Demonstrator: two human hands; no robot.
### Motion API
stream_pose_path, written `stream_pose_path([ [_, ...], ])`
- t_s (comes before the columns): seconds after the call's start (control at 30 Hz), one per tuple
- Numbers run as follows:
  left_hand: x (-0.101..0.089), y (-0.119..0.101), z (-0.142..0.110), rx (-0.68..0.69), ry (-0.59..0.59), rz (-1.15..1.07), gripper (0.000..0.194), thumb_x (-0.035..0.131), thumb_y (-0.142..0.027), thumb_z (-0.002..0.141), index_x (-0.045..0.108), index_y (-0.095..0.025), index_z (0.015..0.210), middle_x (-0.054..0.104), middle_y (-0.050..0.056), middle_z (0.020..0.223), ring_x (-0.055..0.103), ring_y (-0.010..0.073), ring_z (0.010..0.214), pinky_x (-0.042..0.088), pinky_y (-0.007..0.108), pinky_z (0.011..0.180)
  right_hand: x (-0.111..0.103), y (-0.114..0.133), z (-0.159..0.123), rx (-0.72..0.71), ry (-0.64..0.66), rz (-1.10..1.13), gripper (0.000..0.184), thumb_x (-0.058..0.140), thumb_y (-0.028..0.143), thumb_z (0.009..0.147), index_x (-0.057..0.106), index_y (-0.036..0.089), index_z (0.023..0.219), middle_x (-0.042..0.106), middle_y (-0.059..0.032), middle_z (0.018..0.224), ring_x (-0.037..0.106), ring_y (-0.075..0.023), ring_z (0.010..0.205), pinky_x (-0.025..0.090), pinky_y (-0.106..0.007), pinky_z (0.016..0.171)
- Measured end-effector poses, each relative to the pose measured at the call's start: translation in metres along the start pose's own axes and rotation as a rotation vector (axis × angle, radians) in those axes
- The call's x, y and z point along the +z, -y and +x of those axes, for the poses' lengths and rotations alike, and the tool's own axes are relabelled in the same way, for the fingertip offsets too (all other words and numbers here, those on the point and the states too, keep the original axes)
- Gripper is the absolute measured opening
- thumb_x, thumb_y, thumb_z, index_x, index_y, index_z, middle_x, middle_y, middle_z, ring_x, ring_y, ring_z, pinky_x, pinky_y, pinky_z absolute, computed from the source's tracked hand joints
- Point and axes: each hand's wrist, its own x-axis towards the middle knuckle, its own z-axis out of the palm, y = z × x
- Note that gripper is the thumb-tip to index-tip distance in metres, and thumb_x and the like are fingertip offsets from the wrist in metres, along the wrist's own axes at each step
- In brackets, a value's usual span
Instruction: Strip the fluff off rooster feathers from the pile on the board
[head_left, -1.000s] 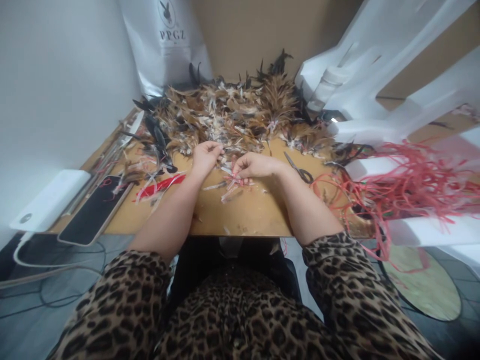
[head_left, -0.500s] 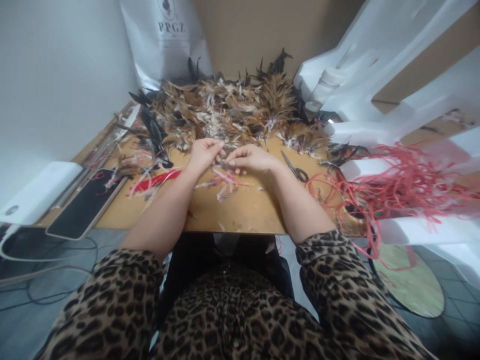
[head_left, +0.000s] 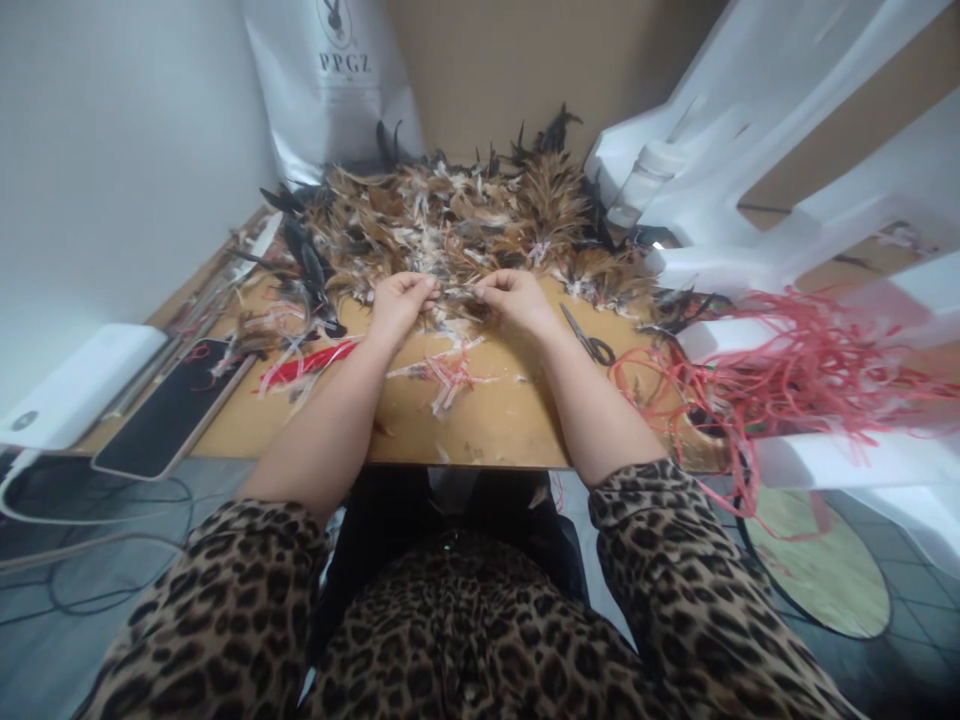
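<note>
At the near edge of a big heap of brown and black feathers (head_left: 450, 215), both hands are raised just off the table with a small gap between them. My left hand (head_left: 403, 303) is closed, thumb and forefinger pinched together; what sits in the pinch is too small to make out. Facing it, my right hand (head_left: 517, 300) pinches too, with brownish feather bits close around its fingertips, and I cannot tell which are held. Just below lie loose pink and white ribbon scraps (head_left: 448, 375). Black-handled scissors (head_left: 589, 335) rest right of my right hand.
Red ribbon strips (head_left: 311, 362), a phone (head_left: 176, 410) and a white power bank (head_left: 82, 385) lie to the left. Tangled pink ribbon (head_left: 795, 370) spreads over white pieces at the right. Behind stand a white bag (head_left: 337, 100) and a clear jar (head_left: 646, 180).
My hands have drawn apart from near touching, the left slightly leftward and the right to the right and a little up. The ribbon scraps below show more fully.
</note>
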Motion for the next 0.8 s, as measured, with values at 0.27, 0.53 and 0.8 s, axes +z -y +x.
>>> stream_pose_path([
  [0.27, -0.004, -0.006, 0.002, 0.105, -0.055, 0.011, 0.027, 0.063, -0.038, 0.073, 0.063, -0.012, 0.071, 0.066, 0.004, 0.067, 0.056, 0.0060, 0.050, 0.044, 0.016, 0.048, 0.013, -0.011, 0.002, -0.096, 0.002, -0.504, 0.019, 0.057, 0.029, 0.070, 0.066, 0.013, 0.077, 0.064, -0.0013, 0.070, 0.052, -0.0109, 0.063, 0.039, -0.023, 0.063],
  [0.53, -0.003, -0.009, -0.004, 0.065, 0.097, 0.148, 0.026, 0.063, -0.037, 0.072, 0.064, -0.011, 0.066, 0.066, 0.007, 0.064, 0.050, 0.0058, 0.042, 0.035, 0.016, 0.039, 0.020, -0.004, 0.000, -0.082, 0.077, -1.014, 0.021, 0.053, 0.030, 0.075, 0.066, 0.020, 0.088, 0.068, -0.0053, 0.091, 0.059, -0.0182, 0.082, 0.041, -0.027, 0.072],
  [0.8, 0.000, -0.004, -0.012, 0.046, 0.259, 0.533, 0.027, 0.064, -0.039, 0.070, 0.066, -0.014, 0.058, 0.064, 0.005, 0.054, 0.048, 0.0079, 0.038, 0.035, 0.018, 0.040, 0.014, -0.018, 0.018, 0.042, -0.133, -1.103, 0.030, 0.038, 0.025, 0.084, 0.066, 0.019, 0.094, 0.066, -0.0118, 0.101, 0.059, -0.0248, 0.094, 0.043, -0.034, 0.080],
])
